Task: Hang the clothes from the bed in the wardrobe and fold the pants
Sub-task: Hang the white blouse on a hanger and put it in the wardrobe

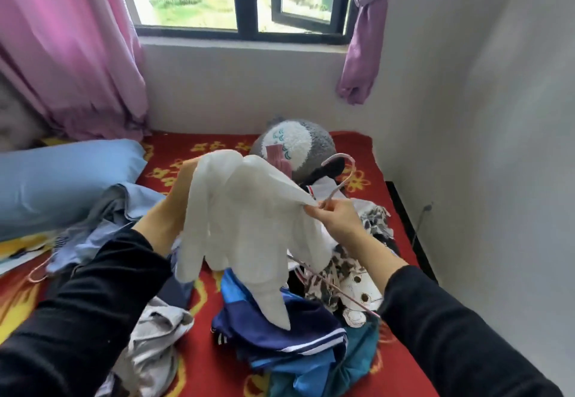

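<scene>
I hold a sheer white garment [245, 216] up over the bed. My left hand [169, 210] reaches up under its left side, fingers hidden by the cloth. My right hand [337, 217] pinches the garment's right edge together with a pink wire hanger [345, 178], whose hook points up. Below lie a blue striped sports garment [280, 331], a grey garment [158, 331], a leopard-print piece [351, 269] and a light blue shirt [102, 234].
The bed has a red blanket with yellow flowers [205, 371]. A blue pillow [65, 175] lies at the left, a grey and white plush toy [295, 144] at the back. Another pink hanger [39, 273] lies at the left. White walls stand close behind and at the right.
</scene>
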The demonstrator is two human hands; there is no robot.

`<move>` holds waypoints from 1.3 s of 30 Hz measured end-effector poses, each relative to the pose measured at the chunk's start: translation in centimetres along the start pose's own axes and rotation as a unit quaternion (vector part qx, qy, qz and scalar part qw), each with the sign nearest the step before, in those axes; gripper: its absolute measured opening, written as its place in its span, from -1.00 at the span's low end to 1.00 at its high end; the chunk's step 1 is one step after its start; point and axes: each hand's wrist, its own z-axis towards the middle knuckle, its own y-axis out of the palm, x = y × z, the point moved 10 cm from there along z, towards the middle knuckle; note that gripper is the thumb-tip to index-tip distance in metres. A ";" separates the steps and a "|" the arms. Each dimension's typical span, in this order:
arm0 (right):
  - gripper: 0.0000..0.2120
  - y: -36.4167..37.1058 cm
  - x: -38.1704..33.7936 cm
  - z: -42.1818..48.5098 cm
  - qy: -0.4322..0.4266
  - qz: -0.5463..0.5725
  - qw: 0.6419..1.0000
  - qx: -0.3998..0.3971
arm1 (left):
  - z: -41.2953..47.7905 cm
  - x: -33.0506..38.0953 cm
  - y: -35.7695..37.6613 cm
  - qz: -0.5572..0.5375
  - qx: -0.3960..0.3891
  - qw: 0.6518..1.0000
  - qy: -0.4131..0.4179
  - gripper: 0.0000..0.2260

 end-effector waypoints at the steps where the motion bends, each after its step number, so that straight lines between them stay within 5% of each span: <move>1: -0.73 -0.9 -1.9 0.0 -0.006 0.001 1.000 0.007 | -0.2 1.7 -0.2 -0.003 0.009 1.000 0.021 -0.69; 6: -0.73 -4.7 -10.8 0.1 -0.063 -0.013 0.996 0.061 | -2.5 9.2 0.1 -0.059 -0.018 0.995 0.080 -0.53; 12: -0.70 -6.4 -17.2 -1.0 -0.047 0.049 0.997 0.030 | -3.5 14.1 -1.3 -0.107 0.030 0.988 0.102 -0.65; 15: -0.68 -6.4 -18.4 -1.2 -0.037 0.094 0.995 0.011 | -3.0 14.1 -4.7 0.065 0.184 0.973 0.122 -0.68; 18: -0.69 -5.9 -19.6 -1.3 -0.045 0.118 0.992 0.004 | -2.1 8.9 -4.7 0.250 0.200 0.947 0.038 -0.56; 21: -0.71 -5.2 -20.0 -1.4 -0.051 0.109 0.993 0.010 | -2.3 1.3 -3.8 0.370 0.161 0.912 -0.074 -0.58; 25: -0.72 -4.4 -19.9 -1.9 -0.053 0.101 0.993 0.007 | -4.0 -7.2 1.8 0.333 -0.048 0.923 -0.187 -0.77; 27: -0.72 -4.1 -19.9 -2.2 -0.051 0.108 0.993 0.002 | -3.9 -8.2 4.5 0.316 -0.098 0.932 -0.146 -0.82; 31: -0.70 -4.0 -20.0 -2.6 -0.045 0.124 0.991 -0.003 | -2.0 -4.3 6.7 0.307 0.009 0.951 0.033 -0.55; 35: -0.69 -6.0 -19.7 -2.9 -0.042 0.137 0.989 0.023 | -1.6 0.1 6.3 0.228 0.083 0.961 0.130 -0.86; 39: -0.78 -9.2 -17.8 -2.7 -0.034 0.026 0.998 0.045 | -1.3 4.4 4.9 0.081 0.077 0.984 0.141 -0.77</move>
